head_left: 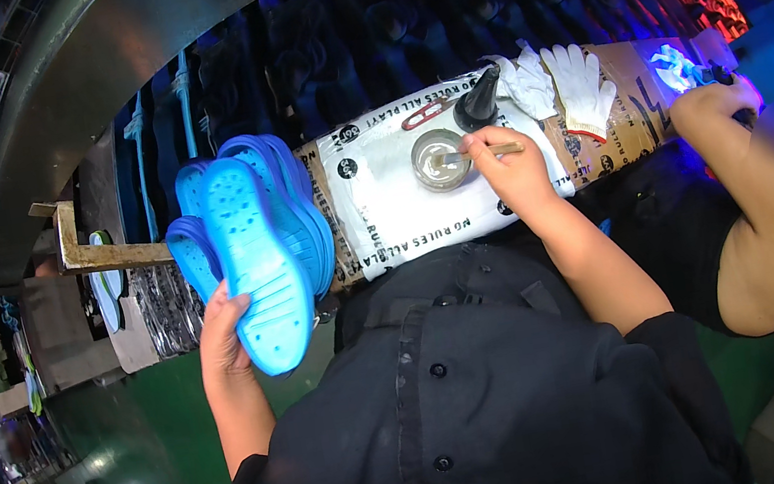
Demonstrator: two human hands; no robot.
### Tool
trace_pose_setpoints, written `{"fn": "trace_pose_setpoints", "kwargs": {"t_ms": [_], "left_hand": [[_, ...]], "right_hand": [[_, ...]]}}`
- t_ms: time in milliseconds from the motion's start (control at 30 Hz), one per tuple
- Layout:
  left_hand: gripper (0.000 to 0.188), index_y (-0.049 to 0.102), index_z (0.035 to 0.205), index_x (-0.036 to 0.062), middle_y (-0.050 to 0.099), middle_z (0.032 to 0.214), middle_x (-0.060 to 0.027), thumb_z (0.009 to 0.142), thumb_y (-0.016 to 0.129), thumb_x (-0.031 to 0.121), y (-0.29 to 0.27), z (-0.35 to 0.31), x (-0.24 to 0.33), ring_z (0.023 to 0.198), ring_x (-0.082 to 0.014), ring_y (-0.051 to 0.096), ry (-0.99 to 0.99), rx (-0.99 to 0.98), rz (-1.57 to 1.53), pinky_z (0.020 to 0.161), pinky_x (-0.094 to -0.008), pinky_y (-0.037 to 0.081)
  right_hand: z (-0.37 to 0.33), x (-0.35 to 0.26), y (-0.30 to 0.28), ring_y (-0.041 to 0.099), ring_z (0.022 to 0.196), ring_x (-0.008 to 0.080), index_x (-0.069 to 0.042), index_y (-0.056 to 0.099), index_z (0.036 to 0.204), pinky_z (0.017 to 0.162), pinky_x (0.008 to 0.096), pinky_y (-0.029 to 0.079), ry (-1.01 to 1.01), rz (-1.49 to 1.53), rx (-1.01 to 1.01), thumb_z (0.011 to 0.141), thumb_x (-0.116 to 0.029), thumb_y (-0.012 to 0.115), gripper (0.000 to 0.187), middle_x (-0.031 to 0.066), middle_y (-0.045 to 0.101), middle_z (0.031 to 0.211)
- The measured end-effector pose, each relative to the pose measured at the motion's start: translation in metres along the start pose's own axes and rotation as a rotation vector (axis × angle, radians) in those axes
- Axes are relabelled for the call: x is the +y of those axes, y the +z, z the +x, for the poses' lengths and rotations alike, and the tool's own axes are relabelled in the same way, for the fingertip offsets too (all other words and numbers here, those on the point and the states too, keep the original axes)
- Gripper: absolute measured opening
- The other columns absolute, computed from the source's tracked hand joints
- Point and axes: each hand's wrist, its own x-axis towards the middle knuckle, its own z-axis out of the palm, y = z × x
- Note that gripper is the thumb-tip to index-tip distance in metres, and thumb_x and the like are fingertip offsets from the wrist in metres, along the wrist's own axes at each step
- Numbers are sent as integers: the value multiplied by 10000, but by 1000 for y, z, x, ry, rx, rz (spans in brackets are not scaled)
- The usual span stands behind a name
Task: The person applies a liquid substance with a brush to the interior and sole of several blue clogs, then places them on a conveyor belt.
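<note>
Both hands are well apart and each is occupied. Left hand (222, 334) is curled around the lower edge of a bright blue shoe sole (254, 263), gripping it with the studded underside facing the camera and the sole held nearly upright. Directly behind that sole, further from the body, a stack of matching blue soles (294, 196) rests against the bench edge; more blue pieces (192, 258) lie just to the left of the held sole. A metal rail (110, 253) runs to the left of the hand at about the same height.

Between the hands lies a white printed sheet (392, 211) covering the bench. On it, just left of the right hand, stands a small round dish (439, 160). Right hand (509, 167) is closed on a thin brush (475, 155), whose tip reaches into the dish. Beyond the right hand sit a red-handled tool (426, 114) and a dark cone-shaped nozzle bottle (479, 104), both clear of the brush. To the right of that hand a pair of white work gloves (559, 83) lies on cardboard (626, 118).

Further right, another person's arm (759, 163) reaches to the bench under blue light; that hand is partly hidden.
</note>
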Motion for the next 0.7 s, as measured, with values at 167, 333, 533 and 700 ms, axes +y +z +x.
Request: {"fn": "trace_pose_setpoints", "kwargs": {"t_ms": [167,333,533,700], "left_hand": [[496,457,1168,-54,596,1015,-164,739,619,133,-43,-39,4,885,-257,623,282,306,-5,795,-373,517],[445,473,1176,-27,598,1007,-108,828,613,213,-119,-68,-30,872,-194,605,247,458,355,791,-327,491],[517,434,1223,-23,589,1055,-121,829,617,257,-142,-94,-61,938,-218,596,193,363,-1,852,-350,476],[504,415,1239,-20,557,1134,-130,845,606,231,-145,-68,-76,1029,-241,561,146,257,-59,917,-385,439]], "right_hand": [[-7,-16,-9,532,641,89,-1,649,828,597,230,413,19,122,-28,880,-186,560,212,37,617,720],[-15,-11,-9,525,671,88,8,636,865,622,216,417,18,133,-1,890,-169,550,198,39,625,769],[-15,-9,-16,512,659,75,12,630,851,626,208,411,-56,64,-6,907,-197,529,239,45,619,769],[-15,-11,-13,507,654,76,16,631,843,627,210,410,-34,50,15,910,-214,522,263,40,610,748]]}}
